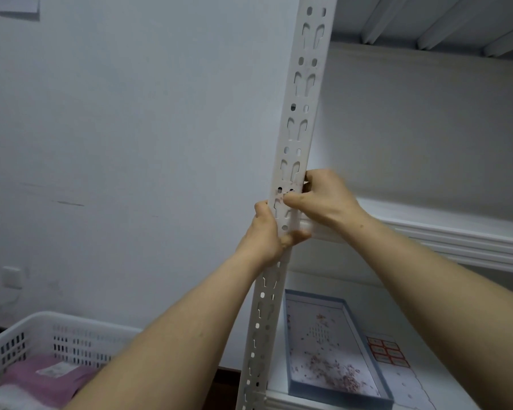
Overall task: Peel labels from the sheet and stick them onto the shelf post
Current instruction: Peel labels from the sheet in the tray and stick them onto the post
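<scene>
A white slotted shelf post (301,108) runs from the bottom centre up to the top of the view, leaning slightly right. My left hand (267,232) wraps around the post from its left side, thumb across the front. Just above it, my right hand (323,196) presses thumb and fingers against the post's front face, where faint reddish marks show around the holes. Whether a label lies under the fingers is hidden. The label sheet (387,352), with red-bordered labels in two columns, lies on the lower shelf at the right.
A shallow blue-rimmed box lid (365,327) holding reddish scraps sits on the lower shelf (427,389) beside the sheet. A white perforated basket (42,329) with pink packets stands at the bottom left. An upper shelf edge (456,241) juts out to the right.
</scene>
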Demonstrator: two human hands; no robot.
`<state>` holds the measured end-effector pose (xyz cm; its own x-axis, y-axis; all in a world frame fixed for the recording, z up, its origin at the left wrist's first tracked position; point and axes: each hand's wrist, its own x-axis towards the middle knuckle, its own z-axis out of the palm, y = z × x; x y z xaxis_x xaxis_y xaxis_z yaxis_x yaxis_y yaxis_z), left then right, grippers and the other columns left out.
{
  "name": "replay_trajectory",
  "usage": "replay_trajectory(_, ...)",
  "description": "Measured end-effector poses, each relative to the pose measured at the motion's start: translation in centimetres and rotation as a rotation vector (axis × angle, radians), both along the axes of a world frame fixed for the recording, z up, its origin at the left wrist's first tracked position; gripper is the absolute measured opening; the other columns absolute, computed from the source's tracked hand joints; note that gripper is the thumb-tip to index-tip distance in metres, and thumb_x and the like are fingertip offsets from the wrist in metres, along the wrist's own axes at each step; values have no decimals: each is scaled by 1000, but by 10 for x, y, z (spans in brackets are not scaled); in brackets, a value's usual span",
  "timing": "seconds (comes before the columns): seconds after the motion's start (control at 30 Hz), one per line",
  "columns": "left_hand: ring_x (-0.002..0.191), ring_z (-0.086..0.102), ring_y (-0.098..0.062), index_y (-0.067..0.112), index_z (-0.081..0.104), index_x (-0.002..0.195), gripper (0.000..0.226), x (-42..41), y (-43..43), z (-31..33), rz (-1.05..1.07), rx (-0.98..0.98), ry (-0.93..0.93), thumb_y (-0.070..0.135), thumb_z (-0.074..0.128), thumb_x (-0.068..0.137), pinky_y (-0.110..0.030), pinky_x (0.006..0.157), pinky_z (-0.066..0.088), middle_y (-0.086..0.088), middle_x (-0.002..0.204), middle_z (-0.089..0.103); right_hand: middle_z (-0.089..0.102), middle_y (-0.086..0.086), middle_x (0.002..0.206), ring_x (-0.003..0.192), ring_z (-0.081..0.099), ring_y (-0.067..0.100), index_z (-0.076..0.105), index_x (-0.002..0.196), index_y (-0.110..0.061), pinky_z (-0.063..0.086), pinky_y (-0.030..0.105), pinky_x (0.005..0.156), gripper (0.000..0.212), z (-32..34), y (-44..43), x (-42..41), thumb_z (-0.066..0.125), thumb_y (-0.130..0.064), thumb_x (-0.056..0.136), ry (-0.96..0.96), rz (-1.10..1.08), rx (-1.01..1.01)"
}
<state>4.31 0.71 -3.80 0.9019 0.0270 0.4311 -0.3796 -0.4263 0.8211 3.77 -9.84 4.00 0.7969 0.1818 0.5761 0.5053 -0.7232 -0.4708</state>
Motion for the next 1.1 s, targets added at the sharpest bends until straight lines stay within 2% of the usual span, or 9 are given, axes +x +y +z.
replay_trajectory(0.07, 92, 51, -16, 16, 23, 121, 64, -1, 1, 0, -7, -1, -17, 36, 71, 82, -34, 78, 46, 6, 107, 46, 73, 10, 95, 90, 67, 25, 69, 97, -5, 53, 44, 85, 32, -1, -12, 1, 71, -21, 70, -12, 78, 120)
replay_trajectory(0.13, 98, 54, -20, 15, 24, 121, 69, -1, 1, -1, -4, -2, -25, 41, 72, 79, -40, 84, 50, 2, 113, 49, 70, 10, 102, 90, 66, 24, 66, 109, -4, 52, 43, 87, 35, -7, -21, 0, 71, -16, 76, -298, 35, 150)
replay_trajectory(0.27, 96, 54, -22, 13, 24, 121, 73, 1, 1, -1, 3, 11, 6, 46, 72, 77, -39, 77, 50, -3, 114, 49, 68, 6, 82, 72, 65, 29, 76, 85, -12, 53, 37, 60, 13, -15, -23, 1, 67, -16, 77, -796, 134, -174)
replay_trajectory(0.37, 88, 50, -21, 14, 22, 123, 76, 2, 2, 0, 10, 33, 26, 49, 71, 77, -34, 67, 45, -8, 111, 48, 66, 3, 70, 63, 62, 27, 77, 73, -17, 46, 31, 59, 8, -12, -16, 9, 71, -20, 67, -984, 64, -436)
replay_trajectory(0.57, 88, 51, -21, 11, 22, 125, 78, 1, 1, 0, 16, 54, 14, 49, 70, 78, -33, 65, 43, -9, 113, 49, 62, -3, 67, 63, 59, 23, 72, 63, -21, 47, 28, 66, 16, -5, -16, 16, 83, -11, 56, -1090, -30, -780)
replay_trajectory(0.83, 94, 50, -19, 11, 21, 124, 73, -1, 1, 1, 9, 50, -3, 43, 70, 81, -32, 71, 43, -3, 112, 46, 58, -4, 64, 65, 58, 19, 62, 55, -19, 45, 29, 72, 19, 4, -6, 5, 71, -4, 60, -1144, -118, -1102)
replay_trajectory(0.9, 91, 49, -19, 12, 23, 120, 70, -1, 1, 1, 11, 44, 3, 44, 70, 80, -31, 68, 42, -2, 108, 46, 58, -5, 62, 64, 58, 19, 63, 53, -19, 50, 29, 78, 24, 6, -5, 5, 56, -1, 67, -1179, -88, -1132)
replay_trajectory(0.97, 84, 47, -16, 14, 24, 114, 64, -1, 1, 1, 5, 36, -1, 42, 71, 80, -28, 62, 39, -1, 102, 44, 56, -4, 60, 64, 57, 20, 63, 51, -18, 51, 37, 92, 37, 13, -3, 4, 39, 2, 72, -1272, -50, -1138)
replay_trajectory(1.1, 90, 49, -17, 17, 23, 114, 63, -1, 2, 1, -24, 8, -18, 40, 71, 80, -25, 63, 38, 0, 105, 44, 57, -2, 67, 73, 60, 22, 65, 55, -16, 30, 56, 107, 46, 27, -4, 7, 31, 2, 80, -1399, 55, -1213)
